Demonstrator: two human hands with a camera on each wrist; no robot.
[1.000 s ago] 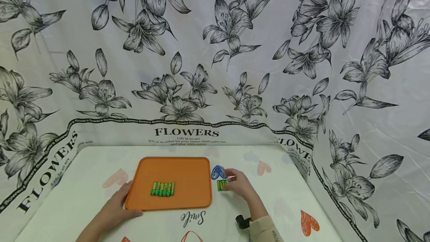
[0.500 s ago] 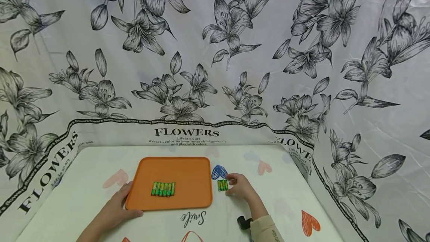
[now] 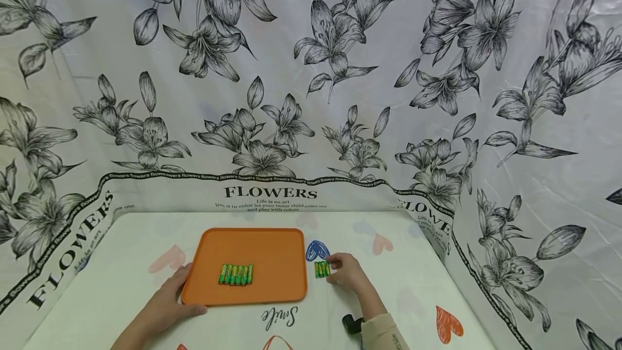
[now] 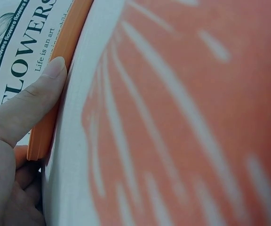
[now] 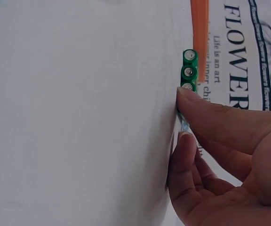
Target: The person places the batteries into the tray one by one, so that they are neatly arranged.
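Observation:
An orange tray (image 3: 272, 253) lies on the table, a row of several green-and-yellow batteries (image 3: 235, 274) standing side by side toward its left front. My left hand (image 3: 167, 304) grips the tray's near left corner; in the left wrist view its thumb (image 4: 53, 70) lies along the orange rim, fingers curled by the corner. Right of the tray is a smaller row of batteries (image 3: 322, 269). My right hand (image 3: 347, 271) is at that row's right end, thumb at the near end and a finger at the far end, pinching the outermost battery. Its thumb (image 5: 196, 101) partly hides the row in the right wrist view.
A white tablecloth (image 3: 389, 285) with printed hearts covers the table. Flowered curtains (image 3: 311, 123) hang behind and on both sides. A black device (image 3: 352, 323) is at my right wrist by the sleeve.
My right hand has drawn slightly right and nearer, from over the small battery row to its right end, uncovering more of it. The left hand and tray stay in place.

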